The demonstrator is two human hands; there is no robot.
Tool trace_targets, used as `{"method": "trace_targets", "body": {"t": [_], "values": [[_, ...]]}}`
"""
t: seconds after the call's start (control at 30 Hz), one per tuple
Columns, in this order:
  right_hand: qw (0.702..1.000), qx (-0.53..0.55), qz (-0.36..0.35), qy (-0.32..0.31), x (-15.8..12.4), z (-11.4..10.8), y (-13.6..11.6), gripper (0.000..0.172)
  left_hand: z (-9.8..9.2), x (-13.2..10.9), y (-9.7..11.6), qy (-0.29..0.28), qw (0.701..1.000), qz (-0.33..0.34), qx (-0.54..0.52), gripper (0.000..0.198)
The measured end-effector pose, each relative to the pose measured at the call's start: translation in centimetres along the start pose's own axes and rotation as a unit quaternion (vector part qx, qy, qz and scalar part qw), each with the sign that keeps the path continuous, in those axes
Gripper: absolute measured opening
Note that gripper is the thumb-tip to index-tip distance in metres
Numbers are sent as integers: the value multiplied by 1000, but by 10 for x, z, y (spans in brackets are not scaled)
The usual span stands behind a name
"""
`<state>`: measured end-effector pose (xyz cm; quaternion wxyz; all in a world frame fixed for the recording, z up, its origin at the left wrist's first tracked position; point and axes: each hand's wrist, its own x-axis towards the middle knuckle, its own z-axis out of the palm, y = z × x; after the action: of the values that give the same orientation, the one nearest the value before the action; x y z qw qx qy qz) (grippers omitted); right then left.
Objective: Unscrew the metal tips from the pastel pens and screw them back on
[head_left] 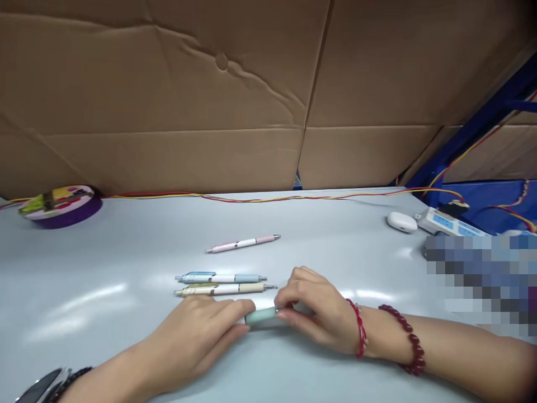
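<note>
A pen with a mint-green grip [260, 316] lies level between my two hands, just above or on the table. My left hand [201, 330] is closed around its barrel, which the fingers mostly hide. At the tip end, the thumb and fingertips of my right hand [314, 308] pinch the pen. Just beyond my left hand are a cream pen [226, 289] and a blue pen [226, 278], side by side and nearly parallel. Farther back rests a pink pen [243, 244], slightly angled.
Red and yellow wires [251, 200] run along the back edge of the table [138, 246], before a cardboard wall [168, 101]. A round purple box [62, 207] stands at the left. On the right are a white earbud case [401, 221] and a power strip [451, 223].
</note>
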<state>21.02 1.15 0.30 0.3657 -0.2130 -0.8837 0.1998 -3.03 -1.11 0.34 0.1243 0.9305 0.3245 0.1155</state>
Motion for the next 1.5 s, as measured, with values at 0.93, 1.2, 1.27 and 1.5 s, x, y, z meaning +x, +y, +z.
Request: {"method": "trace_targets", "body": {"t": [0.93, 1.2, 1.27, 1.5], "values": [[994, 94, 37, 36, -2, 1, 2, 10, 0, -1, -1, 5, 999, -13, -37, 21], [991, 121, 25, 59, -3, 0, 1, 16, 0, -2, 3, 93, 995, 30, 0, 38], [991, 122, 16, 56, -3, 0, 1, 13, -1, -1, 4, 107, 993, 52, 5, 45], [991, 122, -12, 58, -3, 0, 0, 7, 0, -2, 3, 148, 977, 98, 115, 45]]}}
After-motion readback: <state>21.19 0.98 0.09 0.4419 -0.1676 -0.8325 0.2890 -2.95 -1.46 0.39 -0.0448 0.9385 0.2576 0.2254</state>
